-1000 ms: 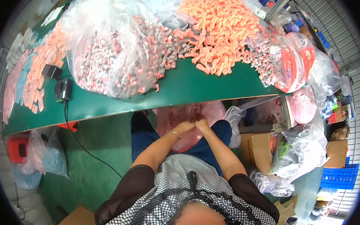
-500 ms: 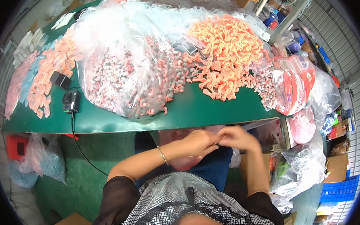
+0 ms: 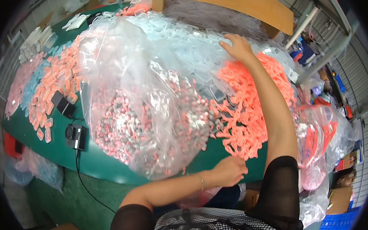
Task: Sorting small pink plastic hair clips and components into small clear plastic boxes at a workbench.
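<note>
My right arm stretches across the table, and my right hand (image 3: 239, 48) is over the far pile of clear plastic cases (image 3: 184, 43), thumb and fingers apart. Below that forearm spreads a heap of coral-orange looped cords (image 3: 245, 124). My left hand (image 3: 229, 171) is closed near the table's front edge, just short of the cords; whatever is in its fingers is hidden. Left of the cords, a large clear plastic bag (image 3: 122, 76) lies over many small grey-and-pink pieces (image 3: 125, 122), some of which spill out toward the cords.
On the left of the green table (image 3: 107, 166) stand a small black device (image 3: 75, 136) with a cable and a dark box-shaped thing (image 3: 63, 104). Orange packed pieces (image 3: 50, 95) lie beyond. A red-and-white plastic bag (image 3: 317, 128) sits at the right, and a cardboard box (image 3: 232, 4) at the back.
My right hand has left my left hand at my lap and reached far forward to the clear cases. My left hand has come up beside the table edge. The view has shifted toward the table.
</note>
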{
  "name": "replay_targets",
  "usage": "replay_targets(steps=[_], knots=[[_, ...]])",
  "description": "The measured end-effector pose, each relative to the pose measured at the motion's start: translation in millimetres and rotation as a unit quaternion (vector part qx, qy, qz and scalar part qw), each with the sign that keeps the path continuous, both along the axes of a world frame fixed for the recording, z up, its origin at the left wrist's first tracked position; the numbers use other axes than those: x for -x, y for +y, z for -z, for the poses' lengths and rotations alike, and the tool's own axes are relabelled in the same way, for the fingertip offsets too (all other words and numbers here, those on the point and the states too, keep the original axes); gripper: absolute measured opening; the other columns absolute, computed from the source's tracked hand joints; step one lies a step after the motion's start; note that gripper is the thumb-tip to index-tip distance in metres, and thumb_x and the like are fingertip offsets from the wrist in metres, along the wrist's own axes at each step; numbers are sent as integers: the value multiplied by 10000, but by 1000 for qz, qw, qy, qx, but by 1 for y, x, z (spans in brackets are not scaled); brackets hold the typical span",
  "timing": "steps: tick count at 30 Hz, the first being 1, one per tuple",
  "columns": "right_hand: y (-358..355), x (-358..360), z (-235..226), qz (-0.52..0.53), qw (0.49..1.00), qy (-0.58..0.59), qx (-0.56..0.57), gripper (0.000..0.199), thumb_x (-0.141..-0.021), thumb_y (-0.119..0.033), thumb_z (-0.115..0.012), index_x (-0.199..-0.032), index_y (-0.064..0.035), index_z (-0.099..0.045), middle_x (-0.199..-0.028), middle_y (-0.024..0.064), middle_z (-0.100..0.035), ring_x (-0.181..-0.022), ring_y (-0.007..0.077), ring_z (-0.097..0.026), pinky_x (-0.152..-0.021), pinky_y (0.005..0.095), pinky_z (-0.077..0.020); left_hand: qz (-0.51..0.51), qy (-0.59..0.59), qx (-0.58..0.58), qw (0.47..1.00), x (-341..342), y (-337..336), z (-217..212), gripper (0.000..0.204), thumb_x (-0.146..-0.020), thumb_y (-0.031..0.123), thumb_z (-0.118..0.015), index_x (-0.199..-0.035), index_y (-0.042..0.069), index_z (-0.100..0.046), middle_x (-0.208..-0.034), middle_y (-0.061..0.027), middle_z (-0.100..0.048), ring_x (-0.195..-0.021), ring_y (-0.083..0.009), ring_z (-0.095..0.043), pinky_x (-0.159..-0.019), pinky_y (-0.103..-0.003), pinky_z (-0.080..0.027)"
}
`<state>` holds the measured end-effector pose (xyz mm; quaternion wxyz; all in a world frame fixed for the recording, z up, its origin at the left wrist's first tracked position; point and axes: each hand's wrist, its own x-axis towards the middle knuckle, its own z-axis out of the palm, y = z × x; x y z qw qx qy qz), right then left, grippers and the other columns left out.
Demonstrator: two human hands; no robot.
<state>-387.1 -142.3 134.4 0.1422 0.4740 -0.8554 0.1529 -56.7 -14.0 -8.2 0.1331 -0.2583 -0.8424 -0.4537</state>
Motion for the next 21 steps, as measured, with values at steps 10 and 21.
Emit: replay_targets(steps=[10, 21], knots=[[-98, 55, 25, -32, 935, -248, -253, 737, -825, -639, -602, -1311, -86, -593, -1309, 155, -593, -1188, 303, -549, -998, 421, -426, -52, -8, -74, 996, 3, 3, 6, 137, -736, 137, -685, -808, 52, -604, -861, -97, -572, -911, -295, -584, -803, -412, -486], [1, -53, -5, -146, 915, -242, -288, 520, -725, -503, -668, -1051, -102, -718, -1081, 102, -691, -976, 247, -622, -857, 375, -472, -32, 1, -74, 997, 8, -7, 5, 152, -763, 104, -678, -904, 56, -647, -922, -126, -596, -943, -332, -601, -827, -439, -489]])
